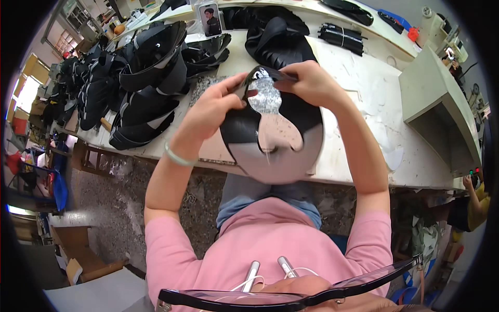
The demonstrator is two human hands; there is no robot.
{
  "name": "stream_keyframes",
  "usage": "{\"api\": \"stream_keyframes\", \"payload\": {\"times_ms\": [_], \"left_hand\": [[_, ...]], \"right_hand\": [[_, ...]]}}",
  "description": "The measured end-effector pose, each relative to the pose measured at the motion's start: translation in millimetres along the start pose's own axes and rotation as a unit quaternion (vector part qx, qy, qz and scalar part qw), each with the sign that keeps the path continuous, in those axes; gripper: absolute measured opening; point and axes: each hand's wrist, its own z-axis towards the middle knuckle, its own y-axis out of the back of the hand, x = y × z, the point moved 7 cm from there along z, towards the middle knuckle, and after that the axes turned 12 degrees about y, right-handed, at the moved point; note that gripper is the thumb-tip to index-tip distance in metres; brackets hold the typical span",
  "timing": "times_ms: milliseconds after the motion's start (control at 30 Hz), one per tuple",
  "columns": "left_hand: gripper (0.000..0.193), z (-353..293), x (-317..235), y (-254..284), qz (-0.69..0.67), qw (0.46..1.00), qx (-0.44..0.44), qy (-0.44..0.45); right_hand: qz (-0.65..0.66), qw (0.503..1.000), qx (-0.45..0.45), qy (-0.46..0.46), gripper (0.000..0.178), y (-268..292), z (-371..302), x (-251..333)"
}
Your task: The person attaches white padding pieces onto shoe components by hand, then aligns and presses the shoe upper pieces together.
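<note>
A rounded black-and-grey sheet piece (291,161) is held up in front of me, over the table's near edge. Down its middle runs a keyhole-shaped area, glossy and speckled silver at the top, pinkish lower down; whether it is an opening or clear film I cannot tell. My left hand (217,106) is closed, thumb and fingers pinching the black upper rim on the left. On the right, my right hand (311,87) grips the same rim, its fingertips partly hidden. Just beyond it lies a black moulded, ribbed piece (278,44).
Black shell-like pieces (150,54) are heaped at the left of the white table (364,151). A phone (209,20) stands at the back. Bundled black strips (341,38) lie back right, near a pale box-like housing (439,104). Another person's hand (468,182) shows far right.
</note>
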Motion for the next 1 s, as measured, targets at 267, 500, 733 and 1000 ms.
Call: {"api": "stream_keyframes", "payload": {"times_ms": [267, 500, 733, 1000], "left_hand": [[0.058, 48.1, 93.7, 75.2, 0.161, 0.974, -0.158, -0.028], [0.059, 31.3, 77.2, 52.1, 0.379, 0.894, -0.197, -0.134], [0.064, 27.6, 72.9, 38.4, 0.468, 0.818, -0.249, -0.225], [0.04, 5.9, 15.9, -75.7, 0.495, 0.777, -0.138, -0.365]], "right_hand": [[0.007, 0.987, -0.139, 0.077, 0.029, -96.1, -7.5, -83.5], [-0.113, 0.95, -0.237, 0.168, 0.044, -80.4, -35.5, -47.0], [-0.191, 0.946, 0.136, 0.223, 0.087, -166.2, -105.1, -14.0], [-0.137, 0.959, -0.246, 0.024, 0.045, 3.0, -168.2, -92.5]]}}
